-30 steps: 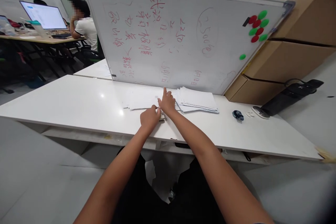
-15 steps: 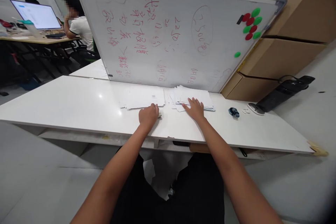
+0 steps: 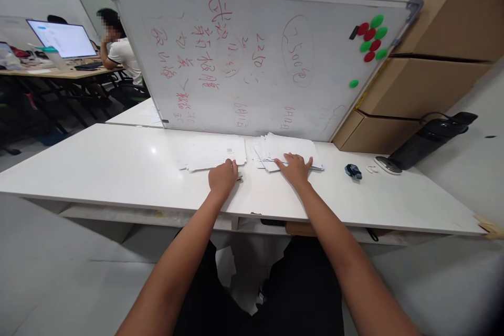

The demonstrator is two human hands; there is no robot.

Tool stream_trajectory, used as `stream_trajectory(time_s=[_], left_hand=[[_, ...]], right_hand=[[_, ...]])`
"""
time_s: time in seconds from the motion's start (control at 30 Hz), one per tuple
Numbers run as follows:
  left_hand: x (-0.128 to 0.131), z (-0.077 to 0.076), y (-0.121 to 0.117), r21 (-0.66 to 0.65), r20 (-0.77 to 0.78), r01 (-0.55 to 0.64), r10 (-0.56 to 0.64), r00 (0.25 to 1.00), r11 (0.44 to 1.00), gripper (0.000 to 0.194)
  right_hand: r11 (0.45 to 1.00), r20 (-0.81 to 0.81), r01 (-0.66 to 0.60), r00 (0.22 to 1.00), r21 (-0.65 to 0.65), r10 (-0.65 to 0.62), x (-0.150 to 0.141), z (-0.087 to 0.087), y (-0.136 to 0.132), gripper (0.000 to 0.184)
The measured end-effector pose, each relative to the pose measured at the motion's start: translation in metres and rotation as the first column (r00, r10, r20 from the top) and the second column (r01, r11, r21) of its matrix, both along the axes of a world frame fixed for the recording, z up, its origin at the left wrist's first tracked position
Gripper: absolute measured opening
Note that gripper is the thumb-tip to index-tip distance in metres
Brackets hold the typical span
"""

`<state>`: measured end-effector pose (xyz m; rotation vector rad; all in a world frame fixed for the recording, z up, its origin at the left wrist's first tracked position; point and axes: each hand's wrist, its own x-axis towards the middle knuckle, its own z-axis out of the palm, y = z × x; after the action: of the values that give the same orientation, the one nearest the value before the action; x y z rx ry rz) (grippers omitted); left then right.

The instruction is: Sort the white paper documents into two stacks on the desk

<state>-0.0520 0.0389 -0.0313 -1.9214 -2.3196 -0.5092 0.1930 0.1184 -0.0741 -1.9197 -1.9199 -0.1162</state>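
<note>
Paper (image 3: pixel 293 148) at one o'clock lies under the spread right hand (image 3: pixel 295 170); the left (image 3: pixel 223 177) curls around something small, unclear.

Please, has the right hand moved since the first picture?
Yes, to the right. Against the whiteboard, the right hand has shifted from beside the left hand to the right paper stack.

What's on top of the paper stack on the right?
The right hand is on the near edge of the right paper stack. Its lower sheets are mostly covered.
</note>
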Motion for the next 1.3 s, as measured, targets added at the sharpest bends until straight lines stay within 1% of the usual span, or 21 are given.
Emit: stream_trajectory(time_s=[0.17, 0.4, 0.5, 0.63, 0.7, 0.77, 0.87, 0.97, 1.03, 1.07, 1.13, 1.2, 1.27, 1.3], left_hand=[[0.001, 0.000, 0.003, -0.006, 0.000, -0.005, 0.005, 1.000, 1.000, 0.042], [-0.001, 0.001, 0.004, -0.029, 0.021, -0.032, 0.032, 0.999, 0.999, 0.041], [-0.001, 0.002, 0.004, -0.047, 0.044, -0.030, 0.032, 0.999, 0.998, 0.041], [-0.001, 0.002, 0.004, -0.055, 0.057, -0.033, 0.036, 0.998, 0.998, 0.042], [-0.002, 0.001, 0.003, -0.036, 0.028, -0.013, 0.014, 1.000, 0.999, 0.043], [-0.003, 0.001, 0.003, 0.001, -0.045, 0.037, -0.037, 0.998, 0.999, 0.045], [-0.001, 0.009, 0.002, 0.064, -0.148, 0.129, -0.119, 0.982, 0.990, 0.046], [0.017, 0.021, 0.001, 0.123, -0.147, 0.212, -0.194, 0.970, 0.969, 0.042], [0.040, 0.024, 0.003, 0.119, -0.108, 0.279, -0.266, 0.958, 0.953, 0.040], [0.053, 0.023, 0.006, 0.098, -0.083, 0.309, -0.302, 0.950, 0.946, 0.039], [0.078, 0.014, 0.013, 0.063, -0.037, 0.330, -0.328, 0.944, 0.942, 0.039], [0.097, 0.000, 0.024, 0.057, -0.005, 0.283, -0.284, 0.959, 0.957, 0.046], [0.107, -0.015, 0.034, 0.032, 0.024, 0.234, -0.234, 0.972, 0.972, 0.054], [0.109, -0.022, 0.038, 0.021, 0.034, 0.227, -0.228, 0.973, 0.974, 0.056]], right_hand=[[1.000, -0.023, 0.026, 0.999, -0.007, -0.026, 0.000, 0.002, -0.001, 0.060], [0.996, -0.130, 0.085, 0.988, -0.021, -0.087, -0.007, 0.007, -0.003, 0.058], [0.996, -0.137, 0.080, 0.987, -0.040, -0.085, -0.008, 0.007, -0.003, 0.058], [0.997, -0.121, 0.070, 0.990, -0.034, -0.074, -0.009, 0.007, -0.004, 0.058], [0.998, -0.109, 0.066, 0.992, -0.012, -0.067, -0.009, 0.007, -0.005, 0.056], [0.998, -0.092, 0.057, 0.994, 0.024, -0.055, -0.010, 0.008, -0.006, 0.053], [0.997, -0.070, 0.042, 0.997, 0.063, -0.037, -0.011, 0.008, -0.007, 0.050], [0.997, -0.060, 0.042, 0.997, 0.067, -0.038, -0.011, 0.009, -0.008, 0.050], [0.997, -0.060, 0.044, 0.997, 0.063, -0.040, -0.012, 0.010, -0.008, 0.049], [0.997, -0.060, 0.045, 0.997, 0.062, -0.041, -0.012, 0.010, -0.008, 0.050], [0.997, -0.061, 0.046, 0.997, 0.065, -0.042, -0.012, 0.011, -0.009, 0.051], [0.996, -0.061, 0.045, 0.997, 0.073, -0.040, -0.011, 0.011, -0.009, 0.052], [0.996, -0.063, 0.040, 0.997, 0.079, -0.035, -0.011, 0.010, -0.009, 0.051], [0.996, -0.063, 0.037, 0.997, 0.080, -0.032, -0.010, 0.009, -0.009, 0.051]])
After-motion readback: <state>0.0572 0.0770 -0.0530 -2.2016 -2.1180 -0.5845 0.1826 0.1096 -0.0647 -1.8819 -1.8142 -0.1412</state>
